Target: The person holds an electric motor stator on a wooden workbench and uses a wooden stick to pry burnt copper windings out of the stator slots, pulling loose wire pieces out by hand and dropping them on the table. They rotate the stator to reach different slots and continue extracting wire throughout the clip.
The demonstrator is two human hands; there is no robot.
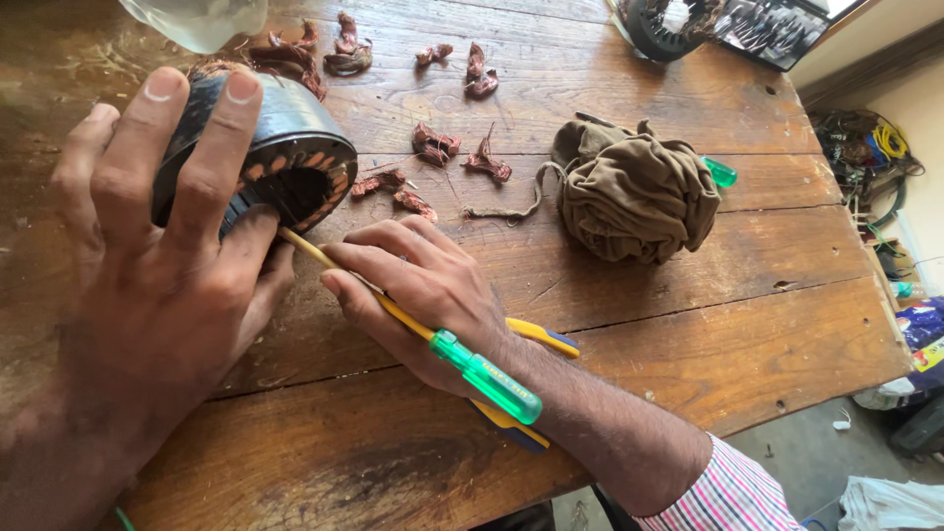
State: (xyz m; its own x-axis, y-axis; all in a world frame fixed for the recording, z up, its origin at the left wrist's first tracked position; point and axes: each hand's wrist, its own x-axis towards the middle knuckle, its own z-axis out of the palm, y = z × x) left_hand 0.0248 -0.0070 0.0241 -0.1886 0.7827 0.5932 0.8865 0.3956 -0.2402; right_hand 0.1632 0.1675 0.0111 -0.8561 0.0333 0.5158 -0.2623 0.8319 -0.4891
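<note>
The left hand [147, 285] is lying spread over a round, dark metal motor stator with copper windings showing in its slots [285, 162], which is resting on its side at the left of the worn brown wooden table [639, 324]. The fingers are stretching across the top of the ring and the thumb is pressing near its open face, so the hand is clamped on the stator. The right hand [428, 295] is reaching in from the lower right, wrist resting on the table, fingers curled tight around a screwdriver with a yellow shaft and clear green handle [487, 374]; its tip is pointing into the stator's face. Yellow-and-blue plier handles [546, 341] are lying under that wrist. Scraps of reddish copper wire [433, 146] are lying scattered beyond, beside a crumpled olive-brown cloth [634, 192].
</note>
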